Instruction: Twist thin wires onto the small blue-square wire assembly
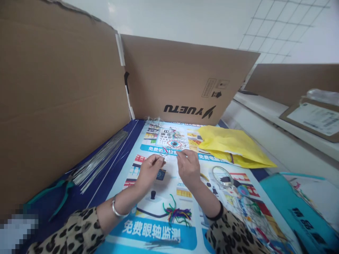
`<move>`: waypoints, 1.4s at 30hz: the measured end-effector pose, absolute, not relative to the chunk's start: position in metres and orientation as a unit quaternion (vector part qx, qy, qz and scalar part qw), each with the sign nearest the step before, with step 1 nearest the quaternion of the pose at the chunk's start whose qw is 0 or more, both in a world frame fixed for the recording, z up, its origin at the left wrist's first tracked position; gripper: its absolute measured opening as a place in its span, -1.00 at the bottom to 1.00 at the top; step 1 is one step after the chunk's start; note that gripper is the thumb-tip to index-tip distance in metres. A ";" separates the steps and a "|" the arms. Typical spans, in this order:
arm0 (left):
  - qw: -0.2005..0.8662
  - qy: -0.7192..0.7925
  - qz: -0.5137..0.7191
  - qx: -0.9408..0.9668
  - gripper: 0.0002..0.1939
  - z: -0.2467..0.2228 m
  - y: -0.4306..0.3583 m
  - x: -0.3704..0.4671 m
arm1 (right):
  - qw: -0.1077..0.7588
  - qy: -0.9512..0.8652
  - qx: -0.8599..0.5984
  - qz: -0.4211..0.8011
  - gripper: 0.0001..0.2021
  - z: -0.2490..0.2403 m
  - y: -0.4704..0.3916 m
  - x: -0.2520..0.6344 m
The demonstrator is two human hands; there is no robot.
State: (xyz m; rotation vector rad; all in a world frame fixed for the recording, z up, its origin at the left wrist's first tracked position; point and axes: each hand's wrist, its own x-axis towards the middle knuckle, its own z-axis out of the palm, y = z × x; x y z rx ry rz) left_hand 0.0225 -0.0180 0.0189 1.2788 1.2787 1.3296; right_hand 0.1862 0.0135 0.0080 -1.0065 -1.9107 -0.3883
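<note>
Left hand (pixel 149 173) and right hand (pixel 188 169) work close together over a printed poster (pixel 119 197).
The left pinches a thin strand (pixel 166 155) at its fingertips; the right's thumb and forefinger draw together, their hold unclear; multicoloured yarn (pixel 177 213) lies between the forearms; teal-handled pliers (pixel 62 183) and silver wires (pixel 99 162) lie left; a yellow pouch (pixel 233 146) right.

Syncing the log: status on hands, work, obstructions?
Left hand, right hand: fingertips pinched. Anything held too fine to identify. Thread bundle nearby, apart from both hands.
</note>
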 end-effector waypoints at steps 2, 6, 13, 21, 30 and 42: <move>0.439 0.505 0.547 0.503 -0.75 0.015 -0.015 0.030 | 0.454 -0.762 -0.429 -0.173 -0.76 0.008 0.014 0.187; 0.455 0.481 0.572 0.483 -0.77 0.005 -0.010 0.043 | 0.450 -0.757 -0.432 -0.194 -0.74 0.008 0.014 0.188; 0.471 0.484 0.579 0.456 -0.75 -0.007 -0.007 0.045 | 0.466 -0.767 -0.402 -0.182 -0.72 0.008 0.020 0.192; 0.490 0.474 0.579 0.448 -0.79 -0.020 0.000 0.044 | 0.330 -0.798 -0.486 -0.136 -0.70 -0.010 0.017 0.175; 0.482 0.468 0.585 0.455 -0.82 -0.021 -0.001 0.045 | 0.166 -0.780 -0.587 0.139 -0.39 0.003 -0.007 0.160; 0.369 0.504 0.560 0.544 -0.88 -0.026 0.006 0.036 | 0.246 -0.707 -0.488 0.449 -0.16 0.006 -0.015 0.158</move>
